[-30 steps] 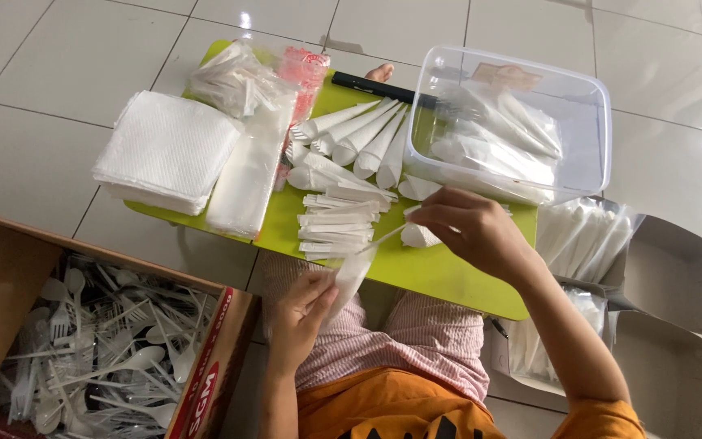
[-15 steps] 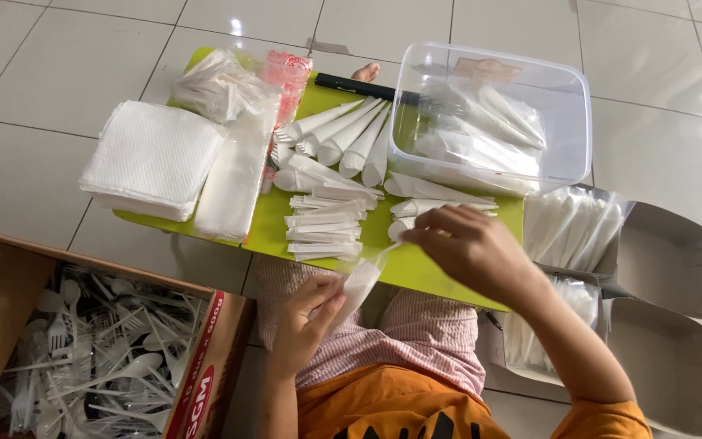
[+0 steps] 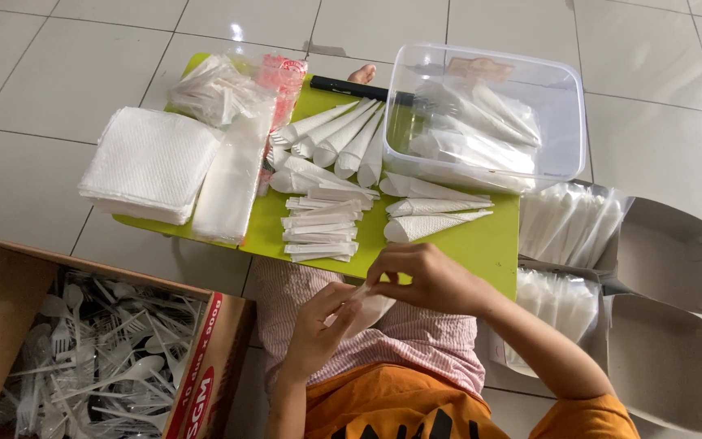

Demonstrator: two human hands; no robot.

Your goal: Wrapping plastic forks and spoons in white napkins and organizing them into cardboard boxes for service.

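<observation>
Both of your hands are busy on one small white paper packet (image 3: 365,307) held low over your lap, just off the near edge of the green board (image 3: 481,244). Your left hand (image 3: 318,325) has its fingers curled under and around the packet, cradling it, while your right hand (image 3: 428,276) is pinched down on its top edge with thumb and fingertips, so neither hand is open. Looks to me like you're mid-wrap: folding or rolling the paper into the same cone shape as the rest, though I can't tell if a piece of cutlery is already inside. On the board right in front of your hands sits a stack of small folded packets (image 3: 318,228), and next to it three finished cones (image 3: 436,207) lying side by side. Further back there's another fan of cones (image 3: 339,138), then a clear plastic tub (image 3: 558,89) with more of them piled inside. Off to your left on the board is a stack of white napkins (image 3: 152,162) and a crinkly clear bag (image 3: 217,85). Down at your left knee is a cardboard box (image 3: 205,374) full of white plastic forks and spoons (image 3: 99,366). I'd guess the wrap needs tightening to a point, kept pinched so it doesn't spring open, before it joins the row.
</observation>
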